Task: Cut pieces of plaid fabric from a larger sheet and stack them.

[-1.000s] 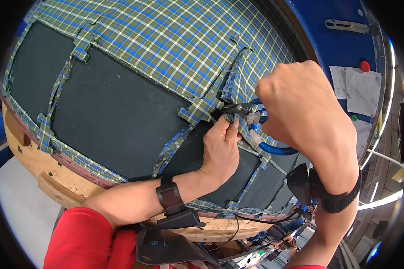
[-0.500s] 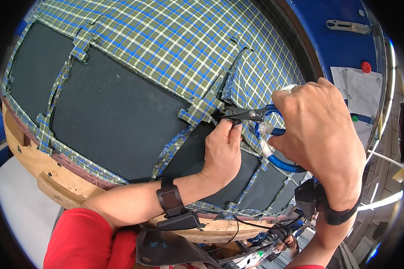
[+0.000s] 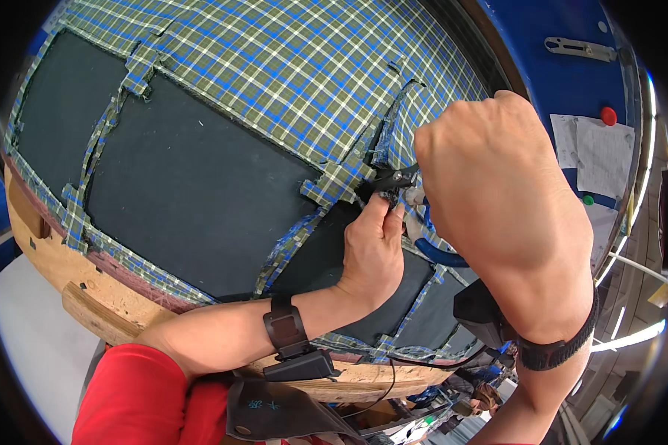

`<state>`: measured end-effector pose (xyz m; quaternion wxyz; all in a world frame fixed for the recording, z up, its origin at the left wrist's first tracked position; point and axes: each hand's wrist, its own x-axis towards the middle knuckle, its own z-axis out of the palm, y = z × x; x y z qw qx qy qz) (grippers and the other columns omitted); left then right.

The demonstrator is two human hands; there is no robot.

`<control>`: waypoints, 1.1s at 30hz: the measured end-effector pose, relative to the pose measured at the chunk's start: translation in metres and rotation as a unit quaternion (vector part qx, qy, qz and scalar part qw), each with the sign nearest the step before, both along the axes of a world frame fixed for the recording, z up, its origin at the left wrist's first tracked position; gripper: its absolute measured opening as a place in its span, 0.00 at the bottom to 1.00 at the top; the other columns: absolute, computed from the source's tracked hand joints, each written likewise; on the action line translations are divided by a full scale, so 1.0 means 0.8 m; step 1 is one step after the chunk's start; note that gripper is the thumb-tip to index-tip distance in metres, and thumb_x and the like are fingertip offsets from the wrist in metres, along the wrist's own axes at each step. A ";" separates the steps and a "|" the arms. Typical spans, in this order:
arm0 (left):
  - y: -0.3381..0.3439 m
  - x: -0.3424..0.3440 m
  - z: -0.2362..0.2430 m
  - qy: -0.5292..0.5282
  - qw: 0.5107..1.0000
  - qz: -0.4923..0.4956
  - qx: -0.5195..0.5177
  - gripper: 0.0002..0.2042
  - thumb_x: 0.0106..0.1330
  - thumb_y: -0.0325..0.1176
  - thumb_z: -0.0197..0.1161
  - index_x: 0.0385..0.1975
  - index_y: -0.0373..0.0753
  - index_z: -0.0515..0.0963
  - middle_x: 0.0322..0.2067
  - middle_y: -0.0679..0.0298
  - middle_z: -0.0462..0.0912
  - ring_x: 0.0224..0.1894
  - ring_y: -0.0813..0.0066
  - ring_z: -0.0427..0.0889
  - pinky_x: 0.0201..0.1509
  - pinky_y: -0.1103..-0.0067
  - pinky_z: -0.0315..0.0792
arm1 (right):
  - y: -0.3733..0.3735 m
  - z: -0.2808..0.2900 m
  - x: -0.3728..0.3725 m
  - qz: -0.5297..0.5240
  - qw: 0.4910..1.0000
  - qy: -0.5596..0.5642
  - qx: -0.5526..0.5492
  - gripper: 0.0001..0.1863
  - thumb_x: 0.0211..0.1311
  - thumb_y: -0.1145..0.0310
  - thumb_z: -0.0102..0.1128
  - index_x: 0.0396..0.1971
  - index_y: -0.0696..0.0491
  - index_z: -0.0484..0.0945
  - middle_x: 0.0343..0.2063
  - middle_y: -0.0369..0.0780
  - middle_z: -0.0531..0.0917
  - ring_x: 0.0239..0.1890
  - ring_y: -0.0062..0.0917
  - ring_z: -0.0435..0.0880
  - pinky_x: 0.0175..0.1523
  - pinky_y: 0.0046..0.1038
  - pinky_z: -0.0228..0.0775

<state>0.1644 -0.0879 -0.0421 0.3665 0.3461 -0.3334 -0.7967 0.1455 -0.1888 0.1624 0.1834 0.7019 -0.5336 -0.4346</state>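
My right hand (image 3: 501, 185) is wrapped round scissors (image 3: 395, 179) with dark blades and blue handles, and its back hides most of the grips. The blades point left at a fabric joint, close above my left fingertips. With thumb and forefinger, my left hand (image 3: 372, 248) pinches a small dark, frayed scrap of cloth (image 3: 385, 199) just below the blades. Around them stretches green, blue and white plaid fabric (image 3: 267, 74), glued or laid over a curved form, with black panels (image 3: 193, 185) framed by narrow plaid strips. A raised fabric flap (image 3: 384, 141) stands beside the blades.
A wooden frame edge (image 3: 119, 311) runs along the near side. To the right, a blue board (image 3: 549, 81) carries papers (image 3: 605, 159), a red magnet (image 3: 608, 116) and a light-coloured utility knife (image 3: 580, 49). A black cable (image 3: 423, 366) hangs near my right wrist.
My right hand has moved left and rolled over the scissors, now covering more of the handles. The scissors have shifted slightly left. My left hand keeps its pinch, almost in place.
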 end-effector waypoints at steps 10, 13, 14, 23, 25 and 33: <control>-0.010 0.007 0.006 -0.022 0.999 0.004 -0.024 0.07 0.76 0.26 0.54 0.49 0.36 0.76 0.24 0.52 0.79 0.24 0.57 0.77 0.30 0.68 0.69 | 0.015 0.001 -0.047 -0.119 0.978 -0.169 0.004 0.13 0.39 0.63 0.74 0.20 0.55 0.80 0.17 0.43 0.79 0.26 0.37 0.83 0.37 0.34 0.72; -0.012 0.011 0.011 -0.049 0.998 -0.022 -0.031 0.08 0.76 0.26 0.54 0.51 0.35 0.75 0.27 0.51 0.80 0.26 0.52 0.80 0.32 0.66 0.71 | 0.021 0.020 -0.055 -0.208 0.959 -0.190 0.033 0.24 0.34 0.55 0.82 0.23 0.59 0.82 0.16 0.46 0.81 0.24 0.41 0.84 0.35 0.38 0.75; -0.017 0.015 0.020 -0.048 0.998 -0.021 -0.030 0.08 0.76 0.26 0.54 0.51 0.35 0.75 0.27 0.51 0.80 0.26 0.52 0.80 0.32 0.66 0.71 | 0.024 0.026 -0.062 -0.238 0.950 -0.196 0.042 0.28 0.32 0.53 0.85 0.24 0.60 0.82 0.15 0.47 0.81 0.24 0.43 0.85 0.35 0.39 0.76; -0.023 0.026 0.027 -0.151 0.968 -0.033 -0.200 0.25 0.78 0.28 0.55 0.69 0.23 0.61 0.33 0.55 0.81 0.33 0.72 0.79 0.40 0.75 0.74 | 0.092 0.031 -0.117 -0.425 0.848 -0.314 -0.032 0.40 0.34 0.36 0.82 0.25 0.62 0.77 0.17 0.49 0.80 0.25 0.48 0.84 0.35 0.42 0.75; -0.021 0.024 0.027 -0.148 0.967 -0.046 -0.203 0.26 0.78 0.28 0.56 0.70 0.22 0.60 0.36 0.55 0.82 0.36 0.73 0.80 0.43 0.75 0.75 | 0.098 0.028 -0.120 -0.437 0.842 -0.313 -0.048 0.39 0.37 0.37 0.81 0.25 0.62 0.77 0.17 0.49 0.80 0.26 0.48 0.85 0.35 0.42 0.75; -0.046 0.016 0.032 -0.068 0.995 -0.056 -0.054 0.24 0.75 0.31 0.62 0.64 0.23 0.65 0.41 0.51 0.83 0.40 0.70 0.81 0.48 0.73 0.76 | 0.096 0.026 -0.135 -0.395 0.858 -0.307 -0.114 0.39 0.40 0.36 0.80 0.25 0.62 0.76 0.16 0.49 0.75 0.22 0.45 0.80 0.31 0.40 0.70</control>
